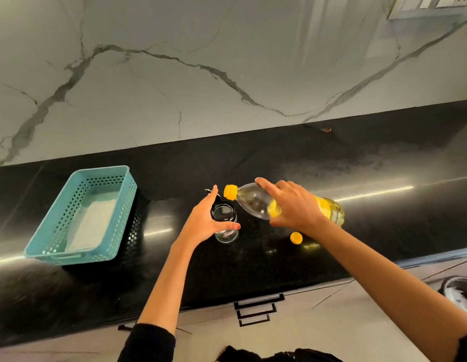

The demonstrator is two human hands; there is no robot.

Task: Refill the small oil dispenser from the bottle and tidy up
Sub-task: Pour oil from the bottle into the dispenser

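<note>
On the black countertop (253,158), a teal basket (81,215) sits empty, well left of the glass dispenser (224,223). The right hand (295,207) grips the tilted oil bottle (256,202) just right of it, and the left hand (203,220) wraps it. The dispenser looks empty, so pouring is seemingly unstarted, with the yellow cap (296,237) lying loose nearby.

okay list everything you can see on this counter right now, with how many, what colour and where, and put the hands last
Oil bottle: one, clear with yellow neck, tilted toward the dispenser, held above the counter.
Oil dispenser: one, clear glass, open top, centre of counter.
Loose cap: one, yellow, on counter right of the dispenser.
Basket: one, teal, perforated, left on counter.
Counter: one, black, below the marble wall.
Drawer handles: black, below the counter edge.
Left hand: grip around the dispenser.
Right hand: grip on the bottle.
</note>
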